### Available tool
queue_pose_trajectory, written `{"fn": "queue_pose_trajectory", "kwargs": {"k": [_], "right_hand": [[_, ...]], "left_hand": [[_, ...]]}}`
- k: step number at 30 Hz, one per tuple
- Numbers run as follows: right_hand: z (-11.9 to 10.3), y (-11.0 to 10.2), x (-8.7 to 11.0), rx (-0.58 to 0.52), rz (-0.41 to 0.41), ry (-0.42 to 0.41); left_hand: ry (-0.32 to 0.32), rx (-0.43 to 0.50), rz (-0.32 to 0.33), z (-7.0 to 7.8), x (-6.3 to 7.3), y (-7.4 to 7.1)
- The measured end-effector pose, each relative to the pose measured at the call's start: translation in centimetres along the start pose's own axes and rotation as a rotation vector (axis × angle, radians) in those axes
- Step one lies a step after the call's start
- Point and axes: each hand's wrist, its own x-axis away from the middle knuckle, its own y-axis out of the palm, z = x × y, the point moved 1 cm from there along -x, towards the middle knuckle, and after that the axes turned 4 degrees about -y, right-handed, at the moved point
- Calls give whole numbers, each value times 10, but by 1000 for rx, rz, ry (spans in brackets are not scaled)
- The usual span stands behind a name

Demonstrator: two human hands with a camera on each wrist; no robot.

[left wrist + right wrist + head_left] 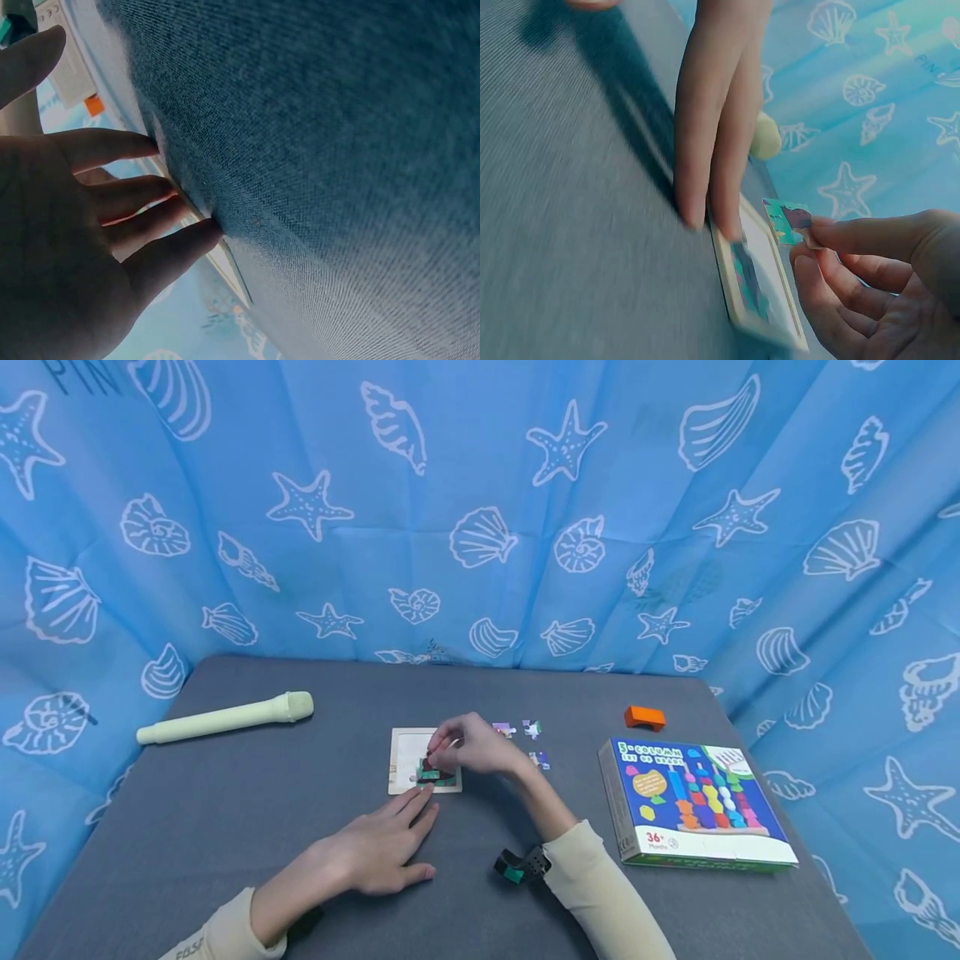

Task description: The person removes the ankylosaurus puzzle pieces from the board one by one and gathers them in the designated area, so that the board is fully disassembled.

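Note:
A shallow puzzle tray (pixel 402 742) with a pale wooden rim lies at the middle of the table, several green and dark pieces in its lower part. My right hand (pixel 480 745) is over the tray and pinches a green puzzle piece (pixel 785 221) with a dark red figure between thumb and fingertips. The piece stands tilted above the tray in the right wrist view. My left hand (pixel 381 849) lies palm down with straight, spread fingers, its fingertips at the tray's near rim. Just right of my right hand lie loose puzzle pieces (pixel 532 728), partly hidden by it.
A pale green toy microphone (pixel 225 719) lies at the back left. To the right is a bead-set box (pixel 697 802), with an orange block (pixel 645 718) behind it. A blue shell-patterned curtain (pixel 480 593) hangs along the table's far edge.

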Motion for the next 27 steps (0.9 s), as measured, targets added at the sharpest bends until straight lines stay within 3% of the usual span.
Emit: {"fn": "queue_pose_trajectory", "kwargs": {"k": [5,10,15,27], "right_hand": [[7,-11,20,-50,3,45],[14,-19,38,-11,11,35],[20,-22,53,45,-33,44],[23,-17,64,19,-39,113]], "left_hand": [[8,-6,16,1,1,0],[6,2,8,1,1,0],[3,32,-16,-1,0,-1],[12,79,-17,-3,3,-3]]}}
